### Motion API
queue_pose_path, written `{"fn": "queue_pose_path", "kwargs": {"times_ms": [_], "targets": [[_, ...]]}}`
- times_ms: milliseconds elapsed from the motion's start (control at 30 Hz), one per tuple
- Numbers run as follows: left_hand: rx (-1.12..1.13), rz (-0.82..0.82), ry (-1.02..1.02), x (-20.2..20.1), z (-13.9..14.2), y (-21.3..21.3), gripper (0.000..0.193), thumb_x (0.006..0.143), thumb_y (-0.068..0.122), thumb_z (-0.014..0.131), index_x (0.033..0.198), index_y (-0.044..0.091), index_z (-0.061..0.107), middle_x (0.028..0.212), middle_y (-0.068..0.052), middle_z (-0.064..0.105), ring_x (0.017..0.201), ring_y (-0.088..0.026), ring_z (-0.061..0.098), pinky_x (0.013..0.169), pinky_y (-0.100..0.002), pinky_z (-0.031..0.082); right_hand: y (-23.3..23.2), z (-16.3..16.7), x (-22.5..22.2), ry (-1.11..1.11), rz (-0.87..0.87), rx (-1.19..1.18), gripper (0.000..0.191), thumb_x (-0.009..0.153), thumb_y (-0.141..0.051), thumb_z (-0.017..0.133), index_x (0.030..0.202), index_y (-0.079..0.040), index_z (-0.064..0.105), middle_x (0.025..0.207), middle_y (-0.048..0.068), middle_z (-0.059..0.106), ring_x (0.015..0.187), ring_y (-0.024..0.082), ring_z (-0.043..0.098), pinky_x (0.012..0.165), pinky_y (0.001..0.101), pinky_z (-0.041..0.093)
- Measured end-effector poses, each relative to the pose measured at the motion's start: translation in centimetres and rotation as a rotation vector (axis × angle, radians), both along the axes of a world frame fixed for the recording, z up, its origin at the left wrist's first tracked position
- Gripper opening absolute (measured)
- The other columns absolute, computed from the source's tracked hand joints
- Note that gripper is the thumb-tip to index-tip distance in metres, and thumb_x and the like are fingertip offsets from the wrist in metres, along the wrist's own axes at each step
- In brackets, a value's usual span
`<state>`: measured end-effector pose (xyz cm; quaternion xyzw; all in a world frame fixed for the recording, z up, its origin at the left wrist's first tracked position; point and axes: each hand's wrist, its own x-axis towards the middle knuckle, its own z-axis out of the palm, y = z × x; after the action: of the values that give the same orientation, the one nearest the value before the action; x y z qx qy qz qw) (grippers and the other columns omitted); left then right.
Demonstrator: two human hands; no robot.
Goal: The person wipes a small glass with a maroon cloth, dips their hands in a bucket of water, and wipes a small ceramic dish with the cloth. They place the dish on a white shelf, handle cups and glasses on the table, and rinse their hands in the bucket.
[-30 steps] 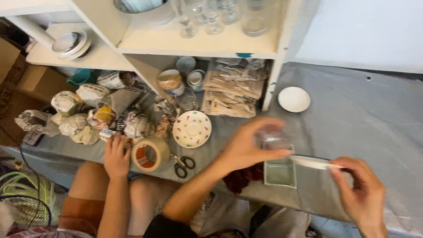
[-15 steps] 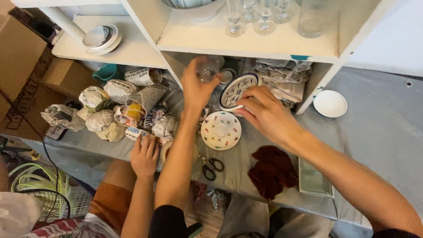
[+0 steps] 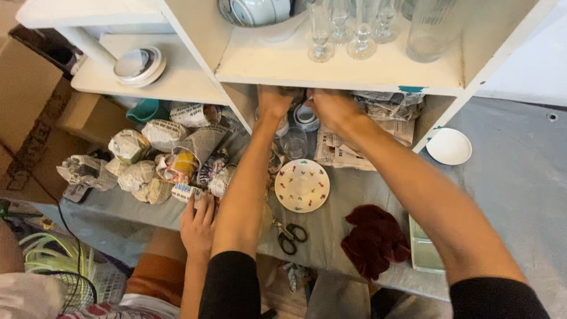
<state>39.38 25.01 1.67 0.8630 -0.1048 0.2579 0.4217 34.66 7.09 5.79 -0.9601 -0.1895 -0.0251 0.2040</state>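
Left hand [image 3: 274,100]: I reach it under the shelf [image 3: 354,74]; fingers hidden, grip unclear.
Right hand [image 3: 331,105]: beside it, fingers hidden too.
Clear glass [image 3: 293,142]: stands just below both hands.
Dotted plate [image 3: 302,185]: nearer me, flat.

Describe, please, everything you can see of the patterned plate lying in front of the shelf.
The patterned plate is round and white, sprinkled with small coloured motifs, and looks like glazed ceramic. It lies flat, face up and empty on the grey cloth covering the floor, just below the shelf opening where both hands reach in. A clear glass stands just behind it, black-handled scissors lie in front, and a dark red cloth lies to its right. Nothing appears to rest on it, and no hand touches it.
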Motion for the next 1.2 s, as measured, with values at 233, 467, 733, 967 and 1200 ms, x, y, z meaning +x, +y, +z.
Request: {"fn": "queue_pose_path", "kwargs": {"times_ms": [233,467,733,967,1200], "targets": [[0.314,0.076,-0.021,3.5,-1.8,-0.6,0.039,0.090,0.030,0.073,0.125,0.011,0.069,0.126,-0.014,0.070,0.120,-0.033,0.064,0.103,-0.042,0.050,1.7,-2.0,3.5,-0.349,-0.018,0.040,0.040,0.088,-0.013,0.064,0.126,-0.001,0.065,0.126,0.029,0.064,0.117,0.044,0.060,0.098,0.0499,0.047],[0.497,0.188,0.169,3.2,-1.0,-0.4,0.043,0.094,0.037,0.064,0.129,0.013,0.067,0.132,-0.014,0.067,0.122,-0.034,0.063,0.101,-0.046,0.051,4.2,-1.8,4.7,-0.287,-0.161,0.413,0.033,0.098,-0.025,0.058,0.119,-0.002,0.068,0.122,0.024,0.067,0.116,0.041,0.061,0.100,0.0490,0.047],[0.457,0.186,0.110,3.1,-1.7,0.1,0.045,0.090,0.035,0.065,0.128,0.014,0.068,0.128,-0.018,0.068,0.117,-0.040,0.064,0.093,-0.052,0.053,4.7,-3.5,4.3,-0.538,-0.022,0.043,0.034,0.088,-0.015,0.058,0.117,-0.002,0.071,0.123,0.024,0.068,0.117,0.041,0.063,0.103,0.0507,0.047],[0.503,0.172,0.345,-3.0,1.1,-0.4,0.045,0.082,0.040,0.076,0.114,0.009,0.072,0.119,-0.024,0.068,0.108,-0.046,0.066,0.093,-0.053,0.053,1.0,-0.3,-4.6,-0.233,0.247,-0.258,0.034,0.093,-0.007,0.060,0.124,0.004,0.068,0.136,0.021,0.064,0.126,0.036,0.063,0.096,0.0454,0.056],[0.274,-0.011,0.138,-16.4,6.4,-3.5,0.031,0.096,0.019,0.066,0.119,-0.001,0.067,0.120,-0.028,0.066,0.103,-0.050,0.064,0.084,-0.055,0.051,-18.0,0.7,-18.2,-0.177,0.118,0.136,0.034,0.085,-0.017,0.071,0.118,-0.011,0.073,0.117,0.011,0.074,0.104,0.032,0.072,0.095,0.0431,0.057]]}}
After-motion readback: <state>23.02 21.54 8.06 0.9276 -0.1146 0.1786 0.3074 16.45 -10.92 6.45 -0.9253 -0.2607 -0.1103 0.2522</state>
